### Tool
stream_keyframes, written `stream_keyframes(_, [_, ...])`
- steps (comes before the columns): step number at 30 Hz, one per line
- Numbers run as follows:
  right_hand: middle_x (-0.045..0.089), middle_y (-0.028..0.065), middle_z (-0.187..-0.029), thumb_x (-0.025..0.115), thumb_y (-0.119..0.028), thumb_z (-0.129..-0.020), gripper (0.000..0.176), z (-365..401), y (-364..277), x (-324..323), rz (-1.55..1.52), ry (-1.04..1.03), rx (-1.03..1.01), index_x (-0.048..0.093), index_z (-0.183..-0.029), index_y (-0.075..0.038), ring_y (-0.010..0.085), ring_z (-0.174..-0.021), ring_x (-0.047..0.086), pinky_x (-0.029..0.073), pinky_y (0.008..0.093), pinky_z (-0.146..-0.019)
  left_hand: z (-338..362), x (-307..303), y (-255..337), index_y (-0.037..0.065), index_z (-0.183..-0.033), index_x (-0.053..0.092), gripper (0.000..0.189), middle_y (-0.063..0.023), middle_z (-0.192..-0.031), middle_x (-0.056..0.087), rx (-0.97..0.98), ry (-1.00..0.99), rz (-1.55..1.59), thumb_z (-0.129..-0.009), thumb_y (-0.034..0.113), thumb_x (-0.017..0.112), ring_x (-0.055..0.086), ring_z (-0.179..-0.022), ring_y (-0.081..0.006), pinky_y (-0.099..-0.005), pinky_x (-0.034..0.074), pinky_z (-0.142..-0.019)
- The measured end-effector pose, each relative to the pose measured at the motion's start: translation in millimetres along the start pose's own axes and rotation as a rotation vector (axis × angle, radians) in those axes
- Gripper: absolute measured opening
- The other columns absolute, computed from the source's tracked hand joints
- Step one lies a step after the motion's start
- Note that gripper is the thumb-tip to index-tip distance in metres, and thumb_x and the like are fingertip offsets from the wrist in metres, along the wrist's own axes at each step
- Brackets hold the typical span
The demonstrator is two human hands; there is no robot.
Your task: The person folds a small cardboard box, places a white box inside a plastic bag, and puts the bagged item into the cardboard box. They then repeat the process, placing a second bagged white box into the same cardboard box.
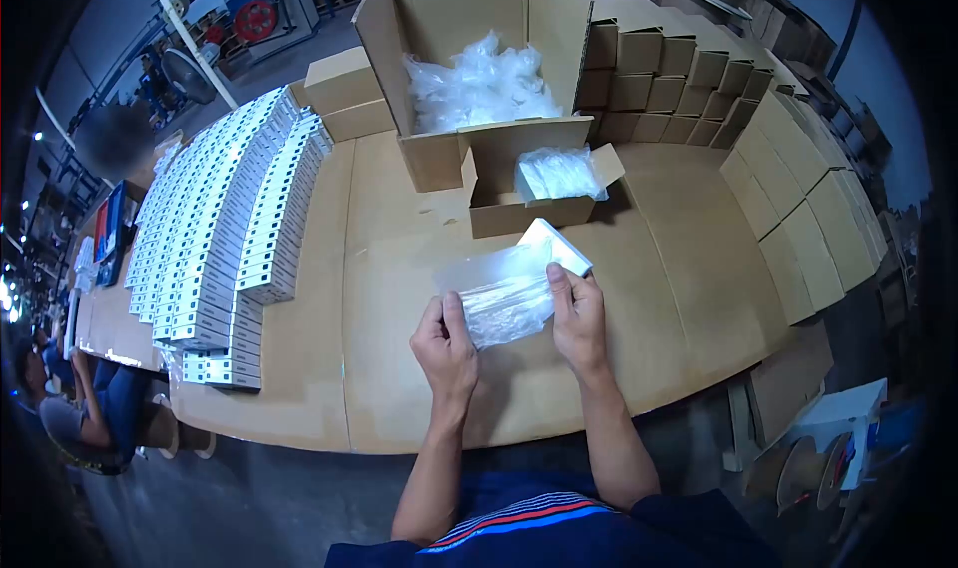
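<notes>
A clear plastic bag (504,303) is stretched between my two hands above the cardboard-covered table. My left hand (446,348) pinches its left edge between thumb and fingers. At the bag's right end, my right hand (579,318) grips a small white box (555,248) together with the plastic; whether the box is partly inside the bag is unclear. Just beyond them stands an open small carton (519,218) with a plastic-wrapped white pack (559,175) in it. Behind that, a large open carton (429,165) holds a heap of clear plastic bags (484,84).
Stacked white labelled boxes (215,229) cover the table's left side. Brown cartons (689,79) are piled at the back right, with more cartons (798,209) along the right edge. A seated person (75,423) is at the far left. Cardboard reels (803,468) stand at the lower right.
</notes>
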State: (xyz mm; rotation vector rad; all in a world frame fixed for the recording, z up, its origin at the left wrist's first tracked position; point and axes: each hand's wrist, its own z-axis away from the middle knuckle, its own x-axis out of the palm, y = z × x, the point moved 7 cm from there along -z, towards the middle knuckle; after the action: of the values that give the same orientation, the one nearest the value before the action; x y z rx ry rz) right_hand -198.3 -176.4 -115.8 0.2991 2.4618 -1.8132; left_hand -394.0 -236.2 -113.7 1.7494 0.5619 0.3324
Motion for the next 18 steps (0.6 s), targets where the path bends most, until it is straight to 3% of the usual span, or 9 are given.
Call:
stream_keyframes(2, [0.064, 0.0168, -0.086, 0.062, -0.042, -0.104, 0.048, 8.3, 17.0, -2.7, 0.011, -0.143, 0.209, 0.072, -0.093, 0.004, 0.0255, -0.089, 0.057, 0.049, 0.0397, -0.08, 5.7, -8.8, -10.7, 0.001, -0.082, 0.054, 0.036, 0.0048, -0.07, 0.047, -0.009, 0.014, -0.059, -0.111, 0.022, 0.05, 0.04, -0.066, -0.0041, -0.0254, 0.033, -0.055])
stream_keyframes(3, [0.064, 0.0167, -0.087, 0.066, -0.041, -0.102, 0.046, 13.9, 18.8, 0.1, 0.002, -0.181, 0.21, 0.073, -0.093, 0.003, 0.0256, -0.089, 0.058, 0.049, 0.0393, -0.08, 7.9, -10.6, -1.9, 0.004, -0.078, 0.049, 0.038, 0.0056, -0.069, 0.044, 0.0, 0.044, -0.02, -0.111, 0.022, 0.051, 0.036, -0.064, -0.0033, -0.0247, 0.03, -0.053])
stream_keyframes(5, [0.064, 0.0167, -0.088, 0.072, -0.04, -0.098, 0.043, 26.6, 22.6, 6.5, -0.018, -0.256, 0.207, 0.074, -0.094, 0.002, 0.0257, -0.089, 0.058, 0.049, 0.0385, -0.08, 11.3, -12.4, 11.5, 0.005, -0.078, 0.05, 0.037, 0.0059, -0.068, 0.043, 0.02, 0.077, -0.094, -0.111, 0.022, 0.051, 0.036, -0.063, -0.0034, -0.0249, 0.03, -0.053])
stream_keyframes(8, [0.062, 0.0153, -0.088, 0.078, -0.036, -0.093, 0.038, 42.1, 6.0, 13.2, -0.031, -0.126, 0.001, 0.074, -0.091, 0.001, 0.0253, -0.082, 0.057, 0.049, 0.0387, -0.077, 10.4, -13.4, 12.2, 0.002, -0.082, 0.052, 0.034, 0.0028, -0.067, 0.045, 0.052, 0.103, -0.084, -0.11, 0.021, 0.053, 0.038, -0.062, -0.0054, -0.0268, 0.034, -0.054])
stream_keyframes(9, [0.062, 0.0163, -0.094, 0.075, -0.029, -0.095, 0.031, 43.7, -5.7, 11.2, 0.03, -0.197, 0.065, 0.074, -0.09, 0.002, 0.0253, -0.083, 0.059, 0.049, 0.038, -0.078, 10.6, -15.0, 9.1, 0.001, -0.083, 0.053, 0.033, 0.0013, -0.066, 0.046, 0.06, 0.107, -0.064, -0.109, 0.021, 0.054, 0.039, -0.061, -0.0063, -0.0277, 0.036, -0.054])
stream_keyframes(12, [0.062, 0.019, -0.101, 0.072, -0.025, -0.098, 0.029, 52.0, 21.5, 7.8, 0.025, -0.413, 0.276, 0.074, -0.089, 0.003, 0.0256, -0.086, 0.061, 0.05, 0.0358, -0.079, 0.3, -21.0, -17.0, 0.001, -0.088, 0.055, 0.03, 0.0022, -0.073, 0.049, -0.068, 0.069, 0.248, -0.11, 0.021, 0.051, 0.04, -0.065, -0.006, -0.0266, 0.038, -0.058])
stream_keyframes(16, [0.063, 0.0192, -0.1, 0.073, -0.025, -0.098, 0.028, 56.6, 17.2, 4.7, -0.094, -0.366, 0.15, 0.075, -0.092, 0.002, 0.0249, -0.082, 0.061, 0.05, 0.0359, -0.075, 6.5, -22.5, -6.8, 0.002, -0.089, 0.054, 0.03, 0.0037, -0.074, 0.047, -0.005, 0.109, 0.03, -0.112, 0.021, 0.047, 0.04, -0.067, -0.0059, -0.0266, 0.037, -0.059])
stream_keyframes(17, [0.064, 0.0171, -0.1, 0.075, -0.025, -0.096, 0.026, 50.2, -2.8, 0.5, 0.091, -0.351, 0.026, 0.077, -0.094, 0.001, 0.0232, -0.083, 0.061, 0.05, 0.0355, -0.074, 9.4, -20.8, -4.7, 0.002, -0.09, 0.055, 0.03, 0.003, -0.074, 0.047, -0.032, 0.086, 0.079, -0.111, 0.021, 0.048, 0.039, -0.067, -0.006, -0.0261, 0.036, -0.059])
stream_keyframes(18, [0.064, 0.0165, -0.1, 0.076, -0.025, -0.096, 0.026, 47.4, -1.9, 1.2, 0.021, -0.287, 0.028, 0.077, -0.095, 0.001, 0.0223, -0.083, 0.061, 0.05, 0.035, -0.073, 10.6, -20.0, -6.2, 0.001, -0.091, 0.055, 0.03, 0.0028, -0.074, 0.047, -0.026, 0.063, 0.051, -0.111, 0.022, 0.048, 0.039, -0.067, -0.0059, -0.026, 0.036, -0.059])
